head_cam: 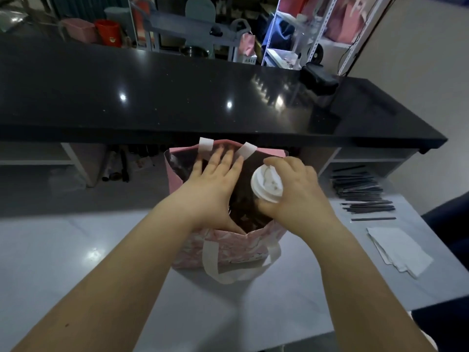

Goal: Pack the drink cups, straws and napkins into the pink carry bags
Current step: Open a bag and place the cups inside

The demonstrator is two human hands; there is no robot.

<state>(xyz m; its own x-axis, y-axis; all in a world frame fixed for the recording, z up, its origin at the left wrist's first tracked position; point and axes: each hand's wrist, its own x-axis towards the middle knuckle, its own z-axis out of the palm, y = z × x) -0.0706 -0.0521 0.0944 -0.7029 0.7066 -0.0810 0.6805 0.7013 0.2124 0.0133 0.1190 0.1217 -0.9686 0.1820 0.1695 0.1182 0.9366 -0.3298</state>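
A pink carry bag (223,250) with white handles stands open on the white table, just in front of me. My left hand (213,184) lies spread over the bag's mouth, thumb hooked over the near rim and fingertips at the far rim, holding it apart. A drink cup with a white lid (267,184) sits in my right hand (297,191), over the right side of the opening and partly inside. Black straws (363,196) lie in a pile to the right, with white napkins (398,247) nearer me.
A glossy black counter (177,97) runs across behind the bag, with a dark device (319,80) at its right end. Shelving and pink bags stand beyond it. The white table (76,262) extends left and toward me.
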